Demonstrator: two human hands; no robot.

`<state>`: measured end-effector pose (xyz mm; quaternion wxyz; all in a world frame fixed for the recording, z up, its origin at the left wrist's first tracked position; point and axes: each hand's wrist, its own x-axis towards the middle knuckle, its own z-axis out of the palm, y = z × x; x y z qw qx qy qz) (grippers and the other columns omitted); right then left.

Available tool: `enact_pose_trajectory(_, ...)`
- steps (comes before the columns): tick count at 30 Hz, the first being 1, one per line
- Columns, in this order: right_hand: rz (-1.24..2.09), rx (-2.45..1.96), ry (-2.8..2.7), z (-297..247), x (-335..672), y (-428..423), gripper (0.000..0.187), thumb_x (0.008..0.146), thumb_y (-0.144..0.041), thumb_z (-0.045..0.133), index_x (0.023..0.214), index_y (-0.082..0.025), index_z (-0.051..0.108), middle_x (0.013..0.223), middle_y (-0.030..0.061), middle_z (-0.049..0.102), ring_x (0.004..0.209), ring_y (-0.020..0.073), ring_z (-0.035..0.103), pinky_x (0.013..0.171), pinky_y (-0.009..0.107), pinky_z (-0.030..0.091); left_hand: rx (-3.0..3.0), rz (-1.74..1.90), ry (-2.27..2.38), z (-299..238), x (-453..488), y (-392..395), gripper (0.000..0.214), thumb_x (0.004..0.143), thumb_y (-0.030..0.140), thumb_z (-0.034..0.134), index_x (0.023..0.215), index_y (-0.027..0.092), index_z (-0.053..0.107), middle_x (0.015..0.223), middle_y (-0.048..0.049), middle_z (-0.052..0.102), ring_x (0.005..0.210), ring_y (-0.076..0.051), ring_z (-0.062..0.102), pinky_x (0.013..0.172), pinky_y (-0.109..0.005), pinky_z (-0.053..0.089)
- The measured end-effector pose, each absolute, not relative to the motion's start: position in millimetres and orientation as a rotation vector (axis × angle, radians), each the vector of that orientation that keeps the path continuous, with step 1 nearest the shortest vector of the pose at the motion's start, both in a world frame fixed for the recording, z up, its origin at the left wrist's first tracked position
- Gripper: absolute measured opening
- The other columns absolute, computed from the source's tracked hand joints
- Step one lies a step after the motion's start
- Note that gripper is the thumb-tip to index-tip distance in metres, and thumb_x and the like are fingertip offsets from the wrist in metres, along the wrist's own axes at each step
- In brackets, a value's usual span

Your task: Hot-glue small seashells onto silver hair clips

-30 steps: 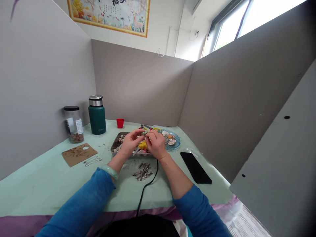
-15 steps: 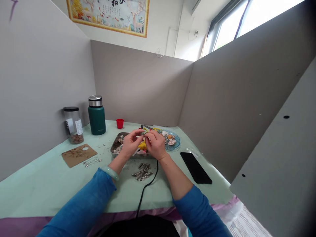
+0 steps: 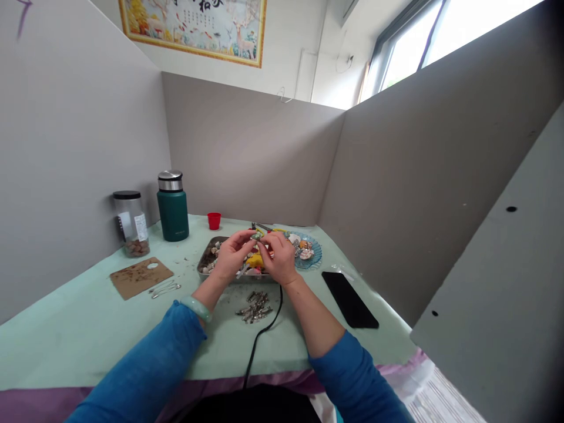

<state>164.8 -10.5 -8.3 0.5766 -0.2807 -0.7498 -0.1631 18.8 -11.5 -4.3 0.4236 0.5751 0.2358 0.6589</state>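
Between my fingertips is a small greenish piece (image 3: 256, 237), too small to name for certain. My left hand (image 3: 232, 255) pinches it from the left, and my right hand (image 3: 279, 256) closes on it from the right. Both hands are above a metal tray (image 3: 207, 277) that holds shells and a yellow piece (image 3: 255, 260). My fingers and wrists hide part of the tray. Nearer me on the cloth lies a pile of small metal clips (image 3: 254, 307).
A blue glass plate (image 3: 316, 254) of shells and pliers (image 3: 264, 227) sit behind my hands. At left stand a green bottle (image 3: 173, 214), a jar (image 3: 132, 226), a red cup (image 3: 214, 221), brown card (image 3: 138, 279) and safety pins (image 3: 165, 288). A black phone (image 3: 350, 299) and cable (image 3: 259, 335) lie nearer.
The greenish piece has turned slightly between my fingertips and shows a little more. My hands stay in nearly the same place.
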Motion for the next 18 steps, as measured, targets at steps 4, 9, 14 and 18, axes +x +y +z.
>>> enact_pose_trajectory(4, -0.380, -0.671, -1.767, -7.7, 164.9, -11.1, 0.009, 0.088, -0.023, 0.052, 0.093, -0.020, 0.059, 0.093, 0.0090, 0.061, 0.088, 0.0190, 0.060, 0.076, 0.033, 0.050, 1.485, 1.652, 0.610, -4.6, 17.4, -10.4, 0.034, 0.069, 0.035, 0.074, 0.097, 0.017, 0.068, 0.096, -0.0063, 0.069, 0.084, -0.018, 0.063, 0.079, -0.032, 0.051)
enact_pose_trajectory(9, -0.417, -0.666, -1.767, -7.3, 165.2, -11.5, 0.008, 0.088, -0.022, 0.052, 0.091, -0.020, 0.059, 0.092, 0.0088, 0.062, 0.085, 0.0186, 0.059, 0.074, 0.032, 0.049, 1.556, 1.682, 0.622, 0.3, 16.5, -14.5, 0.031, 0.067, 0.032, 0.076, 0.094, 0.018, 0.069, 0.095, -0.0060, 0.068, 0.086, -0.018, 0.063, 0.081, -0.031, 0.050)
enact_pose_trajectory(14, -0.451, -0.657, -1.773, -6.7, 165.0, -11.3, 0.007, 0.087, -0.022, 0.052, 0.089, -0.020, 0.058, 0.089, 0.0086, 0.062, 0.082, 0.0184, 0.059, 0.072, 0.032, 0.049, 1.580, 1.684, 0.631, 3.9, 16.9, -18.5, 0.030, 0.067, 0.031, 0.075, 0.094, 0.018, 0.069, 0.095, -0.0054, 0.068, 0.083, -0.018, 0.063, 0.079, -0.030, 0.050)
enact_pose_trajectory(18, -0.424, -0.666, -1.780, -7.7, 165.2, -10.6, 0.008, 0.087, -0.022, 0.052, 0.091, -0.020, 0.058, 0.091, 0.0086, 0.062, 0.085, 0.0183, 0.059, 0.074, 0.032, 0.049, 1.561, 1.682, 0.635, 2.3, 16.6, -16.5, 0.031, 0.067, 0.032, 0.076, 0.094, 0.018, 0.068, 0.094, -0.0060, 0.068, 0.084, -0.018, 0.063, 0.079, -0.030, 0.049)
